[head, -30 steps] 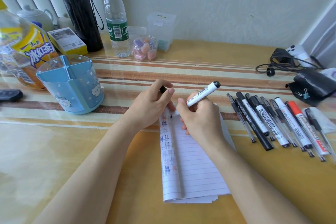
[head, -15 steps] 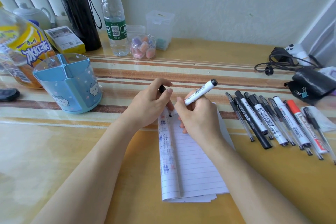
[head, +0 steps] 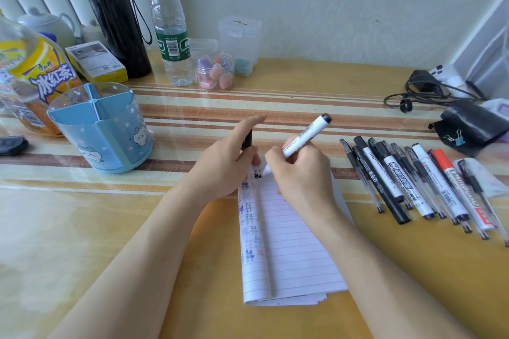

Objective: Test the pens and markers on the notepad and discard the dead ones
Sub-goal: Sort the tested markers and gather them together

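— While the marker is gripped in the curled fingers of the right hand, where is its tip placed?
— It is set at the top of the notepad, just beside small black marks on the folded-over left strip; the barrel is tilted up and to the right.
— And what is held by the left hand?
— A black cap is pinched in its fingers, and the notepad's upper left corner is covered by that hand.
— Where is the notepad found?
— It is laid on the table between the forearms. A row of pens and markers is lined up just to its right, and a blue pen holder is stood well to the left
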